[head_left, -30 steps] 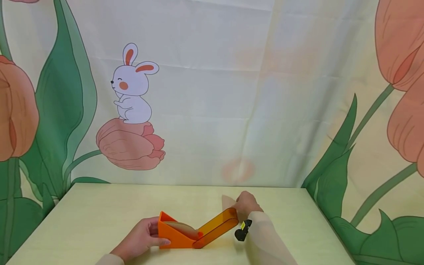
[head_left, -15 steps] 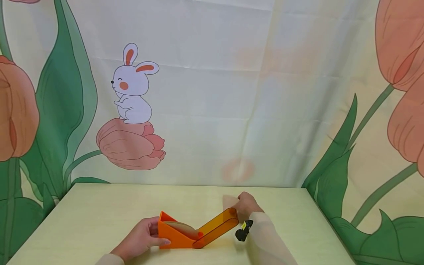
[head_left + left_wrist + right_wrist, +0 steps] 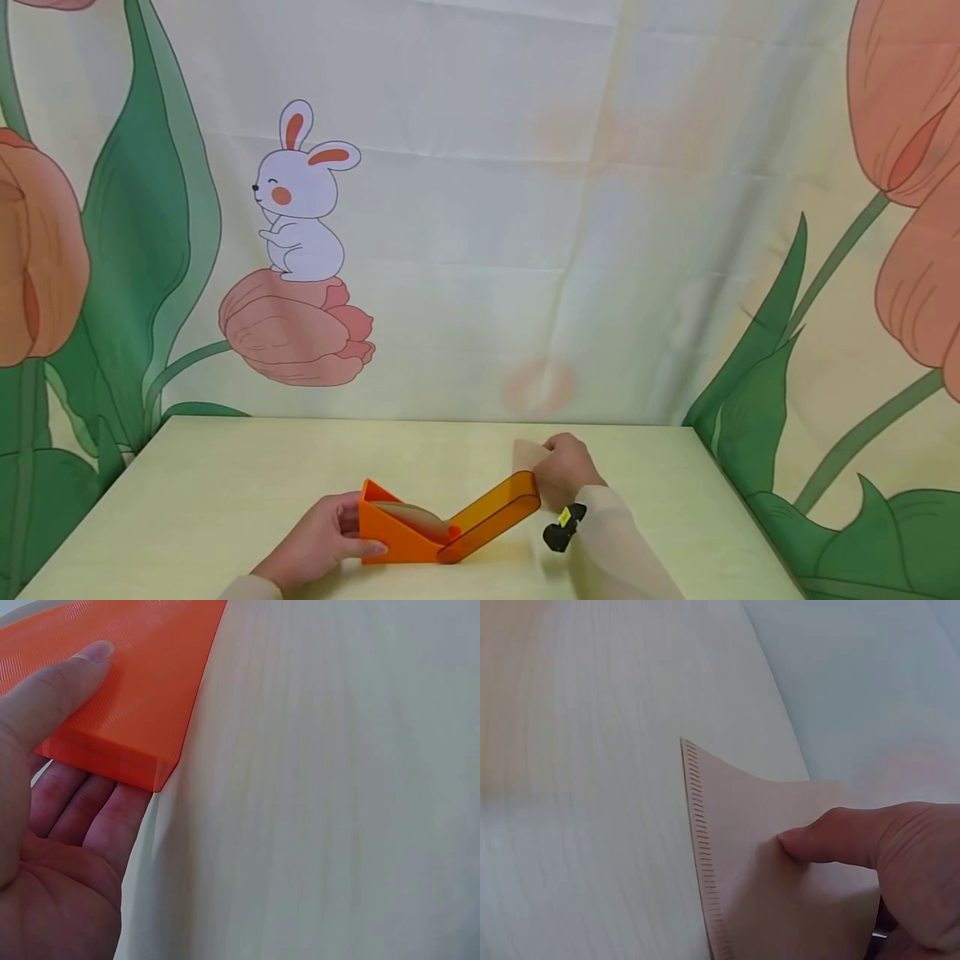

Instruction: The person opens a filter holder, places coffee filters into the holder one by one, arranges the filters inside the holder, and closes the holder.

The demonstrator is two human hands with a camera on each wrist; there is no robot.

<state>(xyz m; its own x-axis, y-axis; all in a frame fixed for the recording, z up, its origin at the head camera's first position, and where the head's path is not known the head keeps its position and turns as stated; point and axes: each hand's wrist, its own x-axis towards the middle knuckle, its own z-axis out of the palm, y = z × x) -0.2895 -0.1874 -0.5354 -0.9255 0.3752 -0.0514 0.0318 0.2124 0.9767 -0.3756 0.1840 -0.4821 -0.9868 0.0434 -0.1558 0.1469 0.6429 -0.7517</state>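
Note:
An orange coffee filter holder (image 3: pixel 401 540) stands on the table with its see-through amber lid (image 3: pixel 491 518) swung out to the right. Inside it lean brown paper filters (image 3: pixel 412 518). My left hand (image 3: pixel 318 537) grips the holder's left end, thumb on the near side and fingers round the back; in the left wrist view the thumb lies flat on the orange wall (image 3: pixel 150 697). Beyond the lid's raised end, my right hand (image 3: pixel 572 467) pinches one brown coffee filter (image 3: pixel 739 825). The filter's crimped edge faces left in the right wrist view, and its lower part runs out of frame.
The pale wood-grain table (image 3: pixel 247 467) ends at a back edge close behind the right hand. A printed curtain (image 3: pixel 465 250) with a rabbit and tulips hangs behind it. A small black wrist camera (image 3: pixel 564 529) sits below the right hand, near the lid.
My right hand has shifted slightly to the right, away from the lid, with the coffee filter still pinched. The left hand and the holder have stayed in place.

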